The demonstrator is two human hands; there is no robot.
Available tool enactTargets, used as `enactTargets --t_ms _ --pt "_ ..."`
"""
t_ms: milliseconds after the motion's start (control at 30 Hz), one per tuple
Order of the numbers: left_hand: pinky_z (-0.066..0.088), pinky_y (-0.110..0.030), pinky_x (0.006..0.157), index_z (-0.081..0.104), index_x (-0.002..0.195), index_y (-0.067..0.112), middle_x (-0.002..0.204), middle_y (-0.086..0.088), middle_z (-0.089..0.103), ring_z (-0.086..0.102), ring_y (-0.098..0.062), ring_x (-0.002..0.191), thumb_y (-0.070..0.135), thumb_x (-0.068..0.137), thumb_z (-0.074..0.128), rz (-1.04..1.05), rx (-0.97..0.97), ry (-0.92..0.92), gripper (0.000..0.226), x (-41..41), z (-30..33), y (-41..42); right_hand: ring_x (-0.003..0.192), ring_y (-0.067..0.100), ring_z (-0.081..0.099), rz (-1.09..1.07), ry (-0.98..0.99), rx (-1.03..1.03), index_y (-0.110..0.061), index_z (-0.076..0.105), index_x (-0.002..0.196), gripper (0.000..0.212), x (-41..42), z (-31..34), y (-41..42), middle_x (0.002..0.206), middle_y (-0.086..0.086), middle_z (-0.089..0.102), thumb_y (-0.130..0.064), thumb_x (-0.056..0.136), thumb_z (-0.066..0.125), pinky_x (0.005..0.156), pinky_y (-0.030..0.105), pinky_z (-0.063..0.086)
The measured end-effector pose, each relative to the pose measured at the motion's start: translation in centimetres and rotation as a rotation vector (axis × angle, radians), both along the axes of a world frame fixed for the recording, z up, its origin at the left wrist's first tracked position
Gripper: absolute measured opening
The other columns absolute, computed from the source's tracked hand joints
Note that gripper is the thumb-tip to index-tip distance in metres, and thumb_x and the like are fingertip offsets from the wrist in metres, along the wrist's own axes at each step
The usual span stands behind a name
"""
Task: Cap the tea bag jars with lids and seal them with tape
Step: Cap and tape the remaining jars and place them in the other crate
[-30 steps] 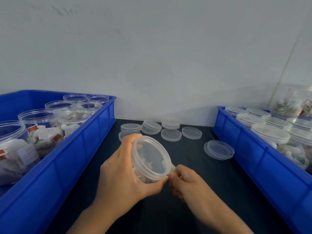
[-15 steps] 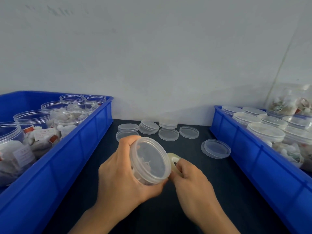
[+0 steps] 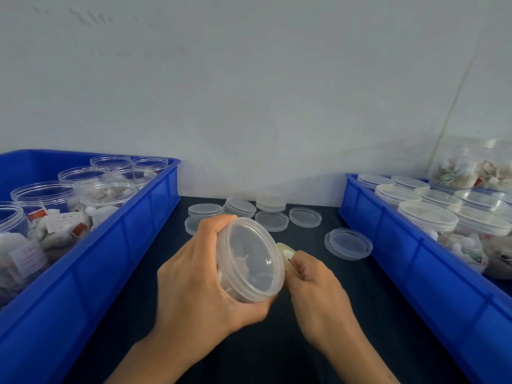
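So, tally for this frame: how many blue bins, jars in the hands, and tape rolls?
bins: 2, left bin and right bin
jar, held in the left hand: 1
tape, pinched by the right hand: 1
Total: 4

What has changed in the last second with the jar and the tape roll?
The tape roll gripped by the right hand has come up from behind the capped jar and now shows beside the lid's right rim. The left hand still grips the jar tilted on its side. The loose lids and both blue bins stayed put.
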State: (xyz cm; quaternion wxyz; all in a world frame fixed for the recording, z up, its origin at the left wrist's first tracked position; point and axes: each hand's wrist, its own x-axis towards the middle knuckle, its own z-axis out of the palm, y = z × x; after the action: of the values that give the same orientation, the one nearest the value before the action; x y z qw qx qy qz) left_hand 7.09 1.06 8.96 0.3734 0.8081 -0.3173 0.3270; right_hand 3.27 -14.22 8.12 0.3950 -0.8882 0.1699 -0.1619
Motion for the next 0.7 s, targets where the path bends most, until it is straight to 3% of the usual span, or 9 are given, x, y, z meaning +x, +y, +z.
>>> enactTargets --t_ms 300,433,533,600,700 --pt "0.051 -0.017 0.068 0.044 0.119 0.028 0.101 0.023 0.059 0.061 0.0 0.081 0.068 0.044 0.07 -0.017 -0.026 0.014 0.088 -0.1 0.2 -0.3 0.06 0.014 0.038 0.007 0.019 0.033 -0.008 0.047 0.08 0.018 0.4 0.5 -0.4 0.064 -0.003 0.046 -0.022 0.092 0.045 0.057 0.031 0.033" --pt "0.051 -0.02 0.066 0.051 0.117 0.02 0.1 0.017 0.061 0.063 -0.005 0.08 0.055 0.039 0.089 -0.007 0.005 0.033 0.093 -0.2 0.7 -0.2 0.059 0.015 0.038 0.02 0.009 0.042 -0.007 0.048 0.079 0.018 0.6 0.1 -0.4 0.061 -0.003 0.045 -0.021 0.089 0.047 0.057 0.032 0.032" --pt "0.054 -0.022 0.063 0.05 0.112 0.034 0.097 0.024 0.067 0.066 0.001 0.079 0.054 0.034 0.087 -0.095 -0.078 0.135 0.089 -1.9 0.4 -0.5 0.065 0.019 0.044 -0.035 0.013 0.029 -0.014 0.048 0.069 0.029 1.6 0.4 -2.2 0.068 -0.001 0.052 -0.027 0.095 0.046 0.061 0.032 0.035" --pt "0.053 -0.018 0.06 0.049 0.11 0.039 0.093 0.027 0.069 0.066 0.007 0.074 0.05 0.036 0.086 -0.203 -0.127 0.198 0.083 -3.7 0.0 -1.5 0.07 0.021 0.048 -0.172 -0.016 0.002 -0.014 0.048 0.071 0.036 2.0 1.5 -4.7 0.075 0.003 0.054 -0.033 0.1 0.041 0.065 0.033 0.036" --pt "0.046 -0.005 0.07 0.043 0.115 0.044 0.105 0.031 0.061 0.06 0.014 0.089 0.056 0.038 0.083 -0.229 -0.099 0.172 0.088 -3.4 0.2 -2.4 0.059 0.014 0.046 -0.276 -0.164 -0.079 -0.022 0.042 0.071 0.033 1.1 1.5 -5.9 0.068 -0.001 0.051 -0.036 0.1 0.039 0.053 0.031 0.031"
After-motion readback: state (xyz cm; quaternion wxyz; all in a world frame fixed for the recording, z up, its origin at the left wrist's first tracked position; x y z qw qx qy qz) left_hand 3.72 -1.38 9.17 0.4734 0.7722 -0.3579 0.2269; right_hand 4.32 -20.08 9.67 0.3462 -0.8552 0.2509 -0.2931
